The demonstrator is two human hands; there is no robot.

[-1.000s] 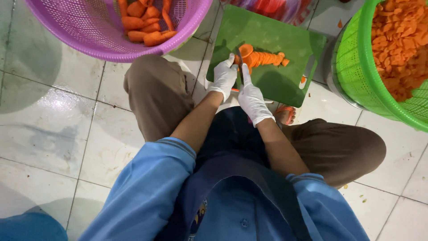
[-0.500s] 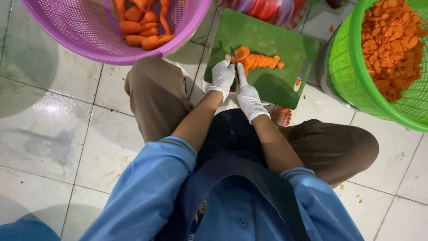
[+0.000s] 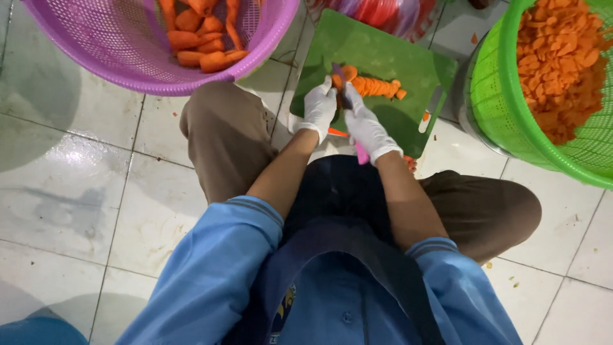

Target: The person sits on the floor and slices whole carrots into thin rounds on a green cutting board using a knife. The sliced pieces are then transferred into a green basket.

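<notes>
Left hand [image 3: 318,107]: white glove, fingers curled onto the carrot [image 3: 348,73].
Right hand [image 3: 364,124]: gloved, fist closed around a knife [image 3: 340,86].
Carrot: orange, partly sliced into rounds, on the flat green cutting board [image 3: 383,48].
Baskets: perforated plastic, purple [image 3: 115,57] and green [image 3: 504,102].

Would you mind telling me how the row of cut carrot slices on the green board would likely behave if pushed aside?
The carrot slices lean overlapped in a row, so they would probably topple and scatter rather than move together. Being thin round discs, any landing on edge might roll. The green cutting board looks smooth, so they likely slide easily.
</notes>
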